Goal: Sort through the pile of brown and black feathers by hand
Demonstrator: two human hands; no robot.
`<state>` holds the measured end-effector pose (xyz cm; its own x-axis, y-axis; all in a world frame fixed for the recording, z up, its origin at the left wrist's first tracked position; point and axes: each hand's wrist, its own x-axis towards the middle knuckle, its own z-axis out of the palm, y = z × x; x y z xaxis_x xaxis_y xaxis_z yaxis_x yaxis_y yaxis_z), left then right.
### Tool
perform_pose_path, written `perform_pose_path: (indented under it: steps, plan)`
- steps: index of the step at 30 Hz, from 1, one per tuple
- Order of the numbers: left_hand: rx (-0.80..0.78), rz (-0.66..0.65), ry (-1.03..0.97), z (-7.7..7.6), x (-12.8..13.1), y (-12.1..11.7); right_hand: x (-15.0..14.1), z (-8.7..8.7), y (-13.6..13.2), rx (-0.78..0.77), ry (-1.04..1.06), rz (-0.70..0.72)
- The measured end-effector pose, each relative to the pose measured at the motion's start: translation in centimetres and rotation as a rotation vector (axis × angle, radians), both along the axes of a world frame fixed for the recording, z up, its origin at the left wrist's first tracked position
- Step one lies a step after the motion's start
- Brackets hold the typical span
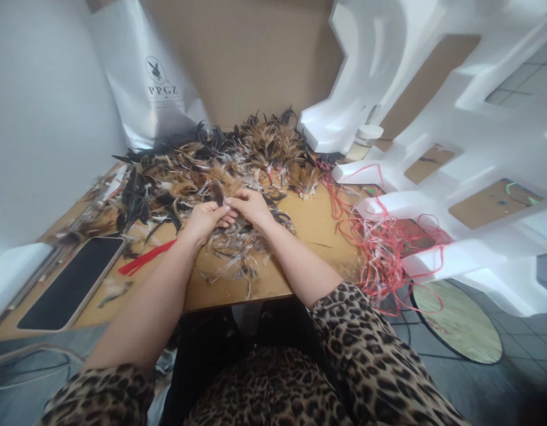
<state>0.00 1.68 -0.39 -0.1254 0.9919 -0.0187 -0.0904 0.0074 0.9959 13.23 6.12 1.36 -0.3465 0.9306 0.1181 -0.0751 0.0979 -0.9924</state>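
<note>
My left hand (207, 220) and my right hand (251, 208) meet over the middle of the yellow table. Between their pinched fingertips stands a small dark brown feather (217, 192), and both hands are closed on it. Behind them spreads a large heap of brown and black feathers (184, 168). Pale, wispy feather scraps (238, 242) lie beneath and in front of my hands. A bundle of red strips (146, 258) rests on the table beside my left forearm.
A phone (71, 284) lies at the left. A silver-white bag (144, 89) stands at the back. On the right, tangled pink-red cord (384, 254) hangs over white foam pieces (442, 260), near a lidded jar (364, 142). A round board (457, 319) sits lower right.
</note>
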Motion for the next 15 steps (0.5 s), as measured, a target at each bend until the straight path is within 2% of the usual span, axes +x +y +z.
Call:
perform_pose_path:
  steps: [2, 7, 15]
  plan:
    - [-0.007, 0.028, -0.032, -0.03, -0.25, 0.12, -0.10, -0.03, 0.26, 0.002, 0.083, -0.048]
    - [-0.031, 0.067, -0.060, 0.08, -0.41, 0.22, 0.04, 0.34, 0.51, 0.127, 0.190, -0.173]
    - [-0.031, 0.010, -0.034, 0.21, -0.21, -0.06, -0.05, 0.16, 0.21, 0.183, 0.114, -0.082]
